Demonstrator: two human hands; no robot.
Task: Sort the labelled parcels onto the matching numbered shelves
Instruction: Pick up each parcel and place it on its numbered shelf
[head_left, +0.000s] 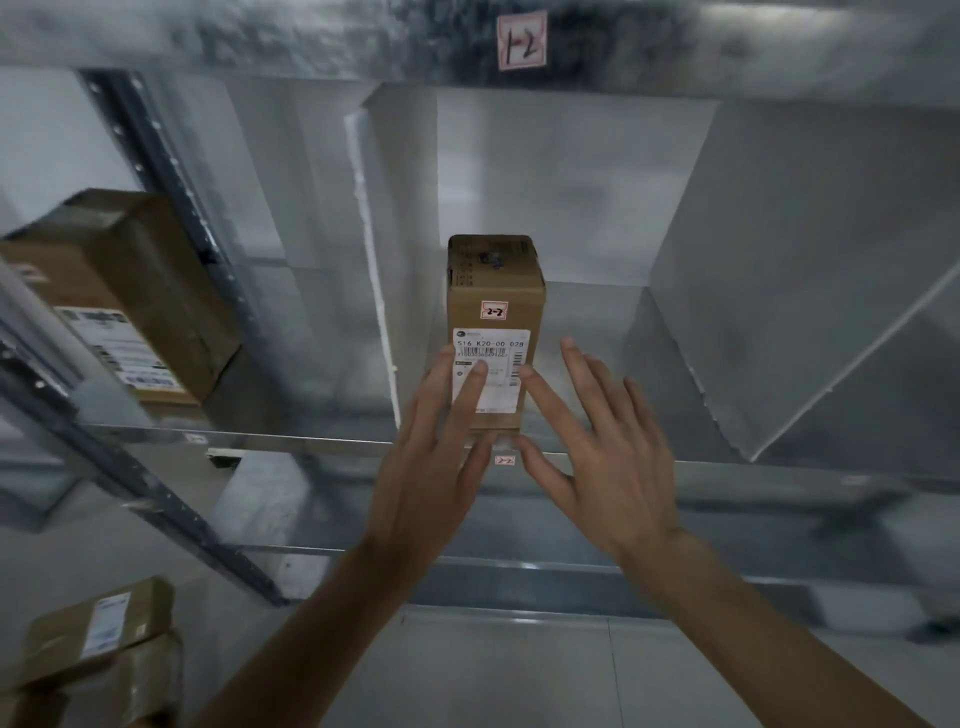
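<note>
Big box (119, 296) on left bay, past the upright (171, 218). Left hand (431, 457) flat, straight fingers touching parcel (493, 312) front. Parcel tagged 2-2 stands upright at shelf (311, 444) front edge, above shelf tag (504, 461). Right hand (608, 452) spread wide, index touching parcel's right edge. Bare shelf room to the right.

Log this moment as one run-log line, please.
parcel tagged 2-2: on shelf | shelf tag: 2-2 | left hand: open, fingers on label | right hand: open

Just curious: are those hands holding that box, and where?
Nothing is gripped. The left hand lays straight fingers on the box front label; the right hand is spread beside it.
</note>
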